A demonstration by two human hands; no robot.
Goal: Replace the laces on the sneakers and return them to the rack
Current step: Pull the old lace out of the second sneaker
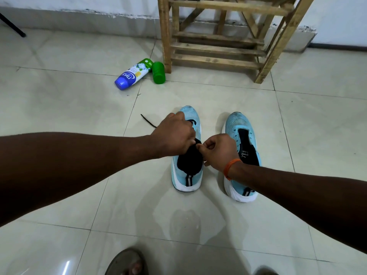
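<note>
A white spray bottle point(132, 74) with a blue end and a green top lies on its side on the pale tiled floor point(59, 100), and a loose green cap point(158, 73) sits just beside its green top. Behind them a white wall point(79, 4) meets the floor, and a thin black pole point(14, 26) slants down at the far left. A sandal point(127, 262) with toes showing is at the bottom edge.

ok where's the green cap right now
In the head view, the green cap lies on the floor left of centre, between the lying bottle and the wooden rack's front left leg.
</note>
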